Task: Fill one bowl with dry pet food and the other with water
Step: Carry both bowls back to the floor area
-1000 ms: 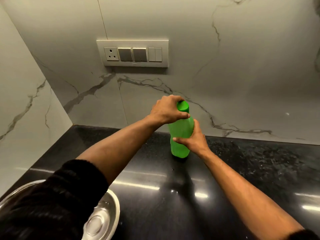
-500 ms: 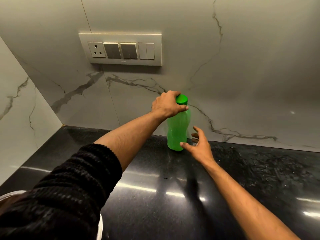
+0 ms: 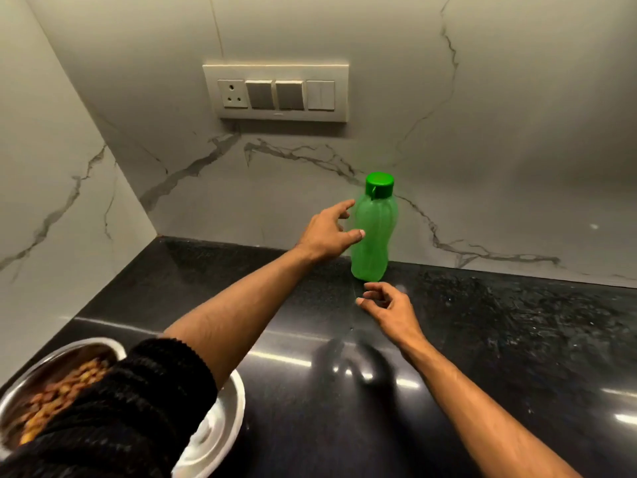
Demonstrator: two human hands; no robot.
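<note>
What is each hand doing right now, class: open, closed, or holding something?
Left hand: open, fingers spread beside the green bottle, gripping nothing.
Right hand: open, loosely curled, holding nothing.

left hand [image 3: 327,232]: arm extended, fingers spread and relaxed, gripping nothing | right hand [image 3: 391,307]: lower, nearer the body, fingers loosely curled, holding nothing | left sleeve [image 3: 113,419]: black knit, bunched at the elbow

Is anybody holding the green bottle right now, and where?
No. The green bottle stands alone. The left hand is open beside it; the right hand is open below.
</note>
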